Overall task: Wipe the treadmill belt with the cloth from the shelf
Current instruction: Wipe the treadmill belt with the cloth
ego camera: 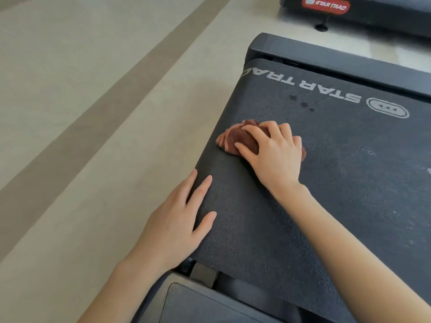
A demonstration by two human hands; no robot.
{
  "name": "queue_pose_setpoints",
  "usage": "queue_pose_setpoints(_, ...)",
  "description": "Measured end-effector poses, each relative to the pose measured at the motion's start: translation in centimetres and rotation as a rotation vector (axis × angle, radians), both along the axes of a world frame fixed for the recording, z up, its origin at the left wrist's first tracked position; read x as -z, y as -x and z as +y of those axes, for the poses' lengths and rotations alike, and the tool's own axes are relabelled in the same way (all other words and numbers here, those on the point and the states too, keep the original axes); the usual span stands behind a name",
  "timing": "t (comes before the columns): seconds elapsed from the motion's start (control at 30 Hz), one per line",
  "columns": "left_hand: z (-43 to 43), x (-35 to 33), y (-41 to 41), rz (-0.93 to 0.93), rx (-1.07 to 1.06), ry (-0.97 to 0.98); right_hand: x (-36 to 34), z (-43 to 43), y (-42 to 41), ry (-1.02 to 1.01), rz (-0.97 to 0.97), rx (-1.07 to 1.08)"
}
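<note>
A bunched reddish-brown cloth (240, 136) lies on the dark treadmill belt (338, 173) near its rear left edge. My right hand (272, 152) lies on top of the cloth with fingers curled over it, gripping and pressing it onto the belt. Flat on the belt's left edge, closer to me, rests my left hand (179, 220) with straight, spread fingers. White "STAR TRAC" lettering (300, 86) and an oval logo are printed on the belt beyond the cloth. A few small dark spots (303, 104) sit just past the cloth.
The treadmill's dark side rail (349, 59) runs along the belt's far side. Pale floor with a darker stripe (112, 99) fills the left. Another treadmill base with a red Star Trac badge (326, 5) stands at the top right. A dark frame part (210, 304) is near me.
</note>
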State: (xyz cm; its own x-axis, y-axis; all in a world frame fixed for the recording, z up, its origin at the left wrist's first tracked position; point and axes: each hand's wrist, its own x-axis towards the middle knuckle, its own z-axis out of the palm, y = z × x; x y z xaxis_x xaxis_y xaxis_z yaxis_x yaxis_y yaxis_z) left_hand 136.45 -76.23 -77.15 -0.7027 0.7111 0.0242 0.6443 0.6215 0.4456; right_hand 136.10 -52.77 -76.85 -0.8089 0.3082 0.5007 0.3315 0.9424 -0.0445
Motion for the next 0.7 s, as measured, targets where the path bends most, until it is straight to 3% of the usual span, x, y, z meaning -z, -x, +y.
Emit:
queue_pose_setpoints(0.33,-4.5,-0.7,-3.9,0.067,-0.096,0.118,-0.4,-6.4,-9.6,0.078,0.011,-0.151)
queue_pose_setpoints(0.7,-4.0,-1.2,-4.1,0.081,-0.132,0.148,-0.2,-4.4,2.3,-0.004,0.01,-0.154)
